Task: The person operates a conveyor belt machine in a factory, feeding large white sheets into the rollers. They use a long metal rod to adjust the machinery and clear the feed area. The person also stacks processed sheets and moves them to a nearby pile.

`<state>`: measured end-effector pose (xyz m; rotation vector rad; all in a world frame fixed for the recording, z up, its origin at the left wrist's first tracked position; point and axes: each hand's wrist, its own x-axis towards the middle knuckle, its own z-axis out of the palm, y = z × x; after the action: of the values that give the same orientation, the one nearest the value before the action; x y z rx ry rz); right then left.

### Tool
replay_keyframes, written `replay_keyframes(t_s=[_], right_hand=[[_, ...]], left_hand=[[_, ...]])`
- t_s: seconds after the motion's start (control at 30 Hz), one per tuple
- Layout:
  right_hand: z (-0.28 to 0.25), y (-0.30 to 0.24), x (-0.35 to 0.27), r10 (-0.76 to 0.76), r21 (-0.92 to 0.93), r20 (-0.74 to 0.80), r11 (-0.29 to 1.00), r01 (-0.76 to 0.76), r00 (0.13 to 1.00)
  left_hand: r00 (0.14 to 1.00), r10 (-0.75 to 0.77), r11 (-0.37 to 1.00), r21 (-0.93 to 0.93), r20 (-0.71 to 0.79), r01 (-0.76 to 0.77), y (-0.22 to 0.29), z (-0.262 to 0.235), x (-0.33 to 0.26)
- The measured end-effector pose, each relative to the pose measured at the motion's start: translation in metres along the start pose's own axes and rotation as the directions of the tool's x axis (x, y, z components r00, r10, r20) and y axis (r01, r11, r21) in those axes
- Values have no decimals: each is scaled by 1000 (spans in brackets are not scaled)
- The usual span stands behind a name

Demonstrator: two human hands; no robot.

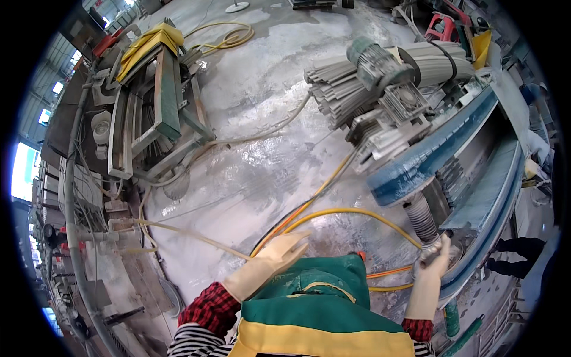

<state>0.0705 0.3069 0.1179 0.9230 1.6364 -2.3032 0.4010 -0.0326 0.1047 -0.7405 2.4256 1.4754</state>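
My left hand (275,260), in a cream rubber glove, is held out in front of the green and yellow apron (309,318). Its fingers are stretched out, and nothing shows in them. An orange-yellow hose (357,210) and a dark cable pass just beyond its fingertips. My right hand (433,262), gloved the same way, is closed beside the blue machine frame (410,181). What it grips is a small greyish part that I cannot make out. Right above that hand, a grey ribbed hose (421,215) hangs from the frame. The orange-yellow hose runs toward the same hand.
A dusty motor (377,62) sits by a bundle of long grey strips (333,89) at the far right. At the left stands a metal frame (160,101) under a yellow cloth (151,44). Hoses cross the wet, whitish floor (250,172). Dark-clothed legs (517,256) show at the right.
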Motion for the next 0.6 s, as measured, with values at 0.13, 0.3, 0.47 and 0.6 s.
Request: replay_keyframes(t_s=[0.13,0.3,0.47,0.6], right_hand=[[110,91,-97,-289,-184,199,927,326,936],[213,185,-168,-127,-108,679,957,269,723],[340,253,-216,272,-244,775,961,-127,570],[440,305,-220,399,-383,840,916,-118,369]], left_hand=[[982,-190,972,-140,8,189,-23,-60,-10],[997,63,740,-668,-51,-81,-28,-104,17],[997,58,629,-774,-52,-77,-35,-177,66],[996,-27,709,-704,-86,-42,-68,-273,101]])
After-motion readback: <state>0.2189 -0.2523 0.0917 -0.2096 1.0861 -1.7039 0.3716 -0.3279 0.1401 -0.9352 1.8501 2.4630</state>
